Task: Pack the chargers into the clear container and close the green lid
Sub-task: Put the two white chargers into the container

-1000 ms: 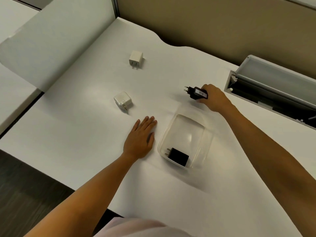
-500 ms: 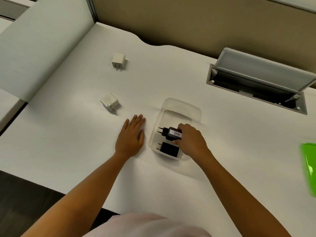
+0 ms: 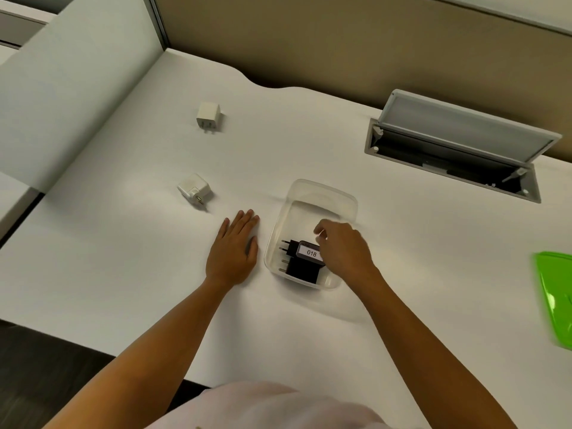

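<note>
1. Hidden or cut off: green lid (image 3: 555, 300) is cropped by the right frame edge and blurred; it lies on the desk, well apart from the container. Right hand (image 3: 343, 247) covers the right end of the labelled black charger (image 3: 305, 251).
2. Left hand (image 3: 232, 250): flat on the white desk (image 3: 402, 258), palm down, fingers straight and together, holding nothing, just left of the clear container (image 3: 322, 196).
3. Right hand: over the container, fingers loosely curled and parted. Can't tell if it touches the labelled charger.
4. Container: two black chargers at the near end, prongs pointing left. The "018" one sits on or against the plain black charger (image 3: 301, 270). Far half is empty.
5. Still on the desk: white charger (image 3: 194, 190) left of the container, second white charger (image 3: 208, 115) farther back.
6. Room: open cable hatch (image 3: 458, 150) at back right, grey partition (image 3: 62, 88) left, beige wall behind.
</note>
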Demonstrator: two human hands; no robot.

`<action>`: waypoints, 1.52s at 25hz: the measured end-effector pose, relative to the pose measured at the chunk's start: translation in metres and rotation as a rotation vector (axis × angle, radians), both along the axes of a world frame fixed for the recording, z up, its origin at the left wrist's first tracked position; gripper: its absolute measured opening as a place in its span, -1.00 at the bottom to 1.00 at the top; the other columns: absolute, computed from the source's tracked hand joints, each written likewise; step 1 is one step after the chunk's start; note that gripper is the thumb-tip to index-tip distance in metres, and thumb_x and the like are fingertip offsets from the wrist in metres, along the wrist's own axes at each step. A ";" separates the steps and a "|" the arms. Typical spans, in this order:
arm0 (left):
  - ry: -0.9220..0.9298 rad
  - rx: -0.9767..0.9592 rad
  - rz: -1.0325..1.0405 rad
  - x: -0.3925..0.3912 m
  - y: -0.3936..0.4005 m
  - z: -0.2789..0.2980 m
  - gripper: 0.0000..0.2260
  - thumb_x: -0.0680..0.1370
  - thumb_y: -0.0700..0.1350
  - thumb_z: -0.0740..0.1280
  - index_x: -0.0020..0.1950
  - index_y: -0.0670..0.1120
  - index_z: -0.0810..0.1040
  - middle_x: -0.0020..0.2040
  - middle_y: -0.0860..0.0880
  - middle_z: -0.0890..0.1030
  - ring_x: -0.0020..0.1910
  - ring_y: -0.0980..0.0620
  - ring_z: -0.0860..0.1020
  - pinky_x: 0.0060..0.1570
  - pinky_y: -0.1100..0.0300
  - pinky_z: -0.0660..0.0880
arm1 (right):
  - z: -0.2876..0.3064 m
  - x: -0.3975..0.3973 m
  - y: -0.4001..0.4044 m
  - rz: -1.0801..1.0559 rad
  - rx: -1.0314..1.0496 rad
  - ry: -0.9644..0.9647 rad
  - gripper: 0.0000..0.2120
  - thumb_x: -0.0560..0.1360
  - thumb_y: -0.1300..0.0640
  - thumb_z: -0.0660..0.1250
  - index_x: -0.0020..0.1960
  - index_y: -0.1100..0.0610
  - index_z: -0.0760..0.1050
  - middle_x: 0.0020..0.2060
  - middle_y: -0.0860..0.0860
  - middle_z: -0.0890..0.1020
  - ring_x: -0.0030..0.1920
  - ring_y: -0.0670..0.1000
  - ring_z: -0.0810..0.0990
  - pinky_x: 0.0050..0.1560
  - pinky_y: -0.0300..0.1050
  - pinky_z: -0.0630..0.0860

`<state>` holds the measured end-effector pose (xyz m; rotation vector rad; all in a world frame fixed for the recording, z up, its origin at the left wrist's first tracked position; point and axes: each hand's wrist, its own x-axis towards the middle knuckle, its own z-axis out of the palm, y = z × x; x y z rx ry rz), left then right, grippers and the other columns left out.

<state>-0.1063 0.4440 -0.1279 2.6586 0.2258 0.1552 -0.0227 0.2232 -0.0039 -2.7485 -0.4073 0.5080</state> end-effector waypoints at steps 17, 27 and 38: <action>-0.078 -0.291 0.691 0.057 0.085 0.043 -0.42 0.51 -0.05 0.36 0.46 -0.26 0.31 0.41 -0.23 0.37 0.41 -0.24 0.33 0.36 -0.07 0.35 | -0.110 0.009 -0.124 -0.473 0.226 -0.433 -0.65 0.60 0.10 0.26 0.32 0.23 0.42 0.30 0.16 0.51 0.34 0.18 0.48 0.36 0.09 0.43; 0.244 -0.362 0.511 0.065 0.107 0.045 -0.19 0.34 0.04 0.60 0.52 0.03 0.33 0.52 -0.08 0.23 0.53 -0.14 0.16 0.45 -0.10 0.24 | -0.113 0.013 -0.127 -0.463 0.252 -0.482 -0.68 0.57 0.09 0.28 0.29 0.17 0.42 0.23 0.09 0.53 0.28 0.13 0.51 0.32 0.06 0.43; 0.128 -0.490 0.522 0.065 0.067 0.082 -0.26 0.29 -0.04 0.62 0.40 -0.08 0.40 0.18 -0.08 0.60 0.11 -0.06 0.57 -0.02 0.18 0.46 | -0.115 0.015 -0.128 -0.472 0.246 -0.468 -0.70 0.57 0.06 0.27 0.27 0.14 0.42 0.21 0.07 0.53 0.26 0.12 0.51 0.32 0.06 0.43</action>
